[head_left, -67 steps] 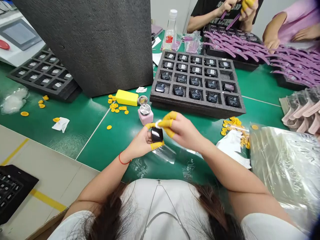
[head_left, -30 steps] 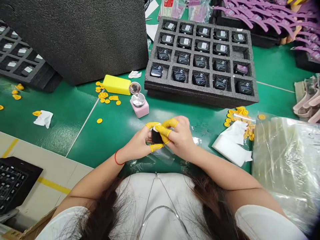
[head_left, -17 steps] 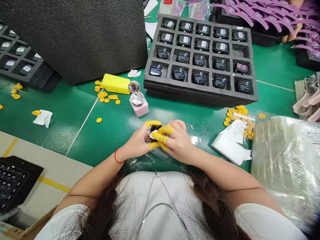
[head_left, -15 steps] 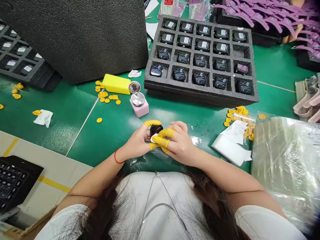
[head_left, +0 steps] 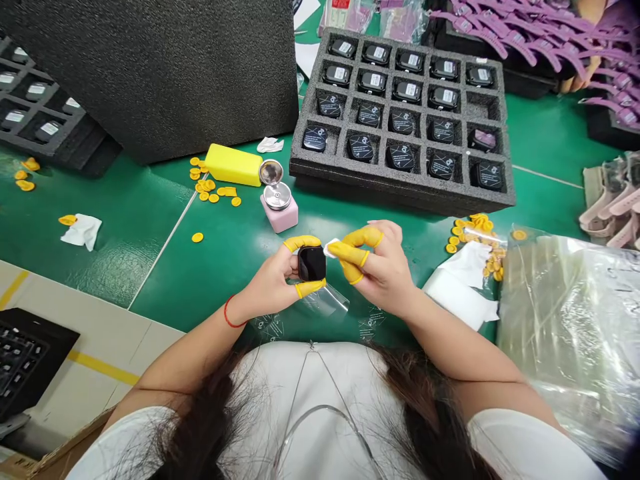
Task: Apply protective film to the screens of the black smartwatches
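Yellow-capped hands (head_left: 274,278) hold a black device (head_left: 312,265) and white pad (head_left: 330,249).

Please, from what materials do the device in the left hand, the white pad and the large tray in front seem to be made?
Held device: smooth, dark front with a faint sheen, so probably glass, though glossy plastic is possible.
White pad: soft-looking and matte, perhaps cotton or tissue; partly covered.
Large tray: very likely foam, matte, with a grainy, speckled surface.

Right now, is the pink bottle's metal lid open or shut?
Open: the metal lid is flipped up at the far side of the pink bottle, leaving its round silver top uncovered.
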`<action>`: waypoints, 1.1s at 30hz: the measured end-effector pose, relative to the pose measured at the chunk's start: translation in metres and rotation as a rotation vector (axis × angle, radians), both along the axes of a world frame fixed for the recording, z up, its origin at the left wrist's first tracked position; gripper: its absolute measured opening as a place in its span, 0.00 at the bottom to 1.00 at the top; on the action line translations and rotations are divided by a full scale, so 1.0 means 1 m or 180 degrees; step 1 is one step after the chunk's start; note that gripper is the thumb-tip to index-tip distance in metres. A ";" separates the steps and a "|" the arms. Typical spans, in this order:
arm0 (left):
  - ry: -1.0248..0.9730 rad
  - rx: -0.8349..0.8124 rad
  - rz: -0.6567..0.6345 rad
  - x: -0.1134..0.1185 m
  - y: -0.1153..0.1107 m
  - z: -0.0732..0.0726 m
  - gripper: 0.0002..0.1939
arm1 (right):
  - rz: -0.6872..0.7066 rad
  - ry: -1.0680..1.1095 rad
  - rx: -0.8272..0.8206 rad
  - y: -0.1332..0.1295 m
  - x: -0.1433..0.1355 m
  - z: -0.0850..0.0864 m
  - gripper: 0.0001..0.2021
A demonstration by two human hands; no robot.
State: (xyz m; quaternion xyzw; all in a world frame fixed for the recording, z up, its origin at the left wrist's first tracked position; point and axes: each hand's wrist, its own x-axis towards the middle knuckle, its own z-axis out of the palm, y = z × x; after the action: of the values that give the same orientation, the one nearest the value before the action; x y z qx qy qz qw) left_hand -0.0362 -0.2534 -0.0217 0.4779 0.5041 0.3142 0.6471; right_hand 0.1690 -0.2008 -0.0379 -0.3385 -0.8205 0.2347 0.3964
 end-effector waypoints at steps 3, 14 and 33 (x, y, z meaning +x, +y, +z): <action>-0.0103 0.0101 -0.0039 0.002 0.000 -0.001 0.27 | 0.0085 -0.0110 0.0120 -0.003 -0.008 -0.002 0.15; 0.0130 0.0147 0.0254 0.001 0.001 -0.002 0.27 | 0.0284 -0.0273 0.0276 -0.022 -0.004 -0.004 0.12; 0.0160 0.0674 0.0909 -0.002 0.004 0.001 0.27 | 0.0403 0.0258 -0.2007 -0.001 0.017 -0.007 0.19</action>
State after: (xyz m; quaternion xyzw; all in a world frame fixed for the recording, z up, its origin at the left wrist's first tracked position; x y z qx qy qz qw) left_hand -0.0382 -0.2491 -0.0205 0.4746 0.5469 0.4422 0.5292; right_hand 0.1863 -0.2015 -0.0444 -0.3833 -0.7103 0.5148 0.2890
